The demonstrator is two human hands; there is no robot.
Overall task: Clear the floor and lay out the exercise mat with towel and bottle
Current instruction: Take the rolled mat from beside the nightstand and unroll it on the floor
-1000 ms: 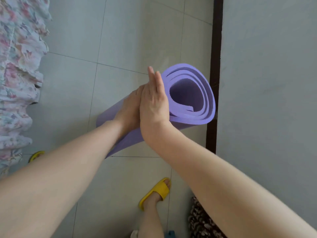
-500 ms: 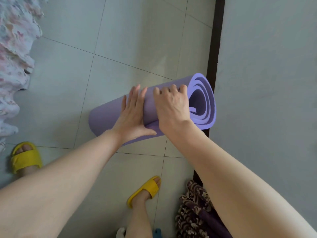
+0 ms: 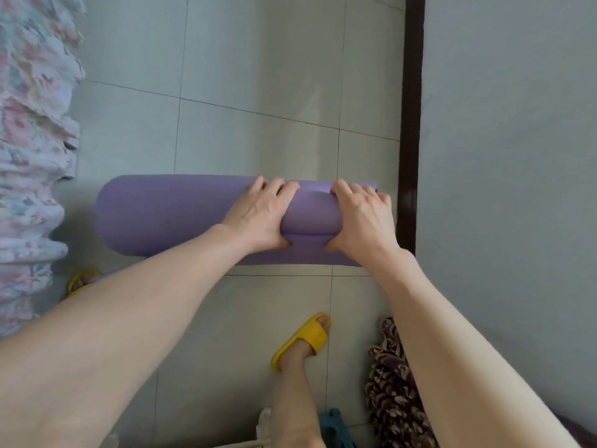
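**Now the mat is down on the floor**

Nearest us, our right foot in its yellow rubber slipper stands on the grey tiled floor, with a brown-and-purple patterned cloth bunched just beside it against the wall. Our arms reach forward from there. A second ago we held the purple foam exercise mat tilted up with its open end towards us. Now the roll lies flat across the tiles, its right end close to the dark skirting strip. Our left hand and right hand both grip the roll near that end, fingers curled over its far side and thumbs pressed at the loose near edge, which lies on the floor towards us. Beyond the roll the tiles run on, with floral ruffled fabric hanging at the left. We judge that unrolling comes next, away from us; towel and bottle are not in view
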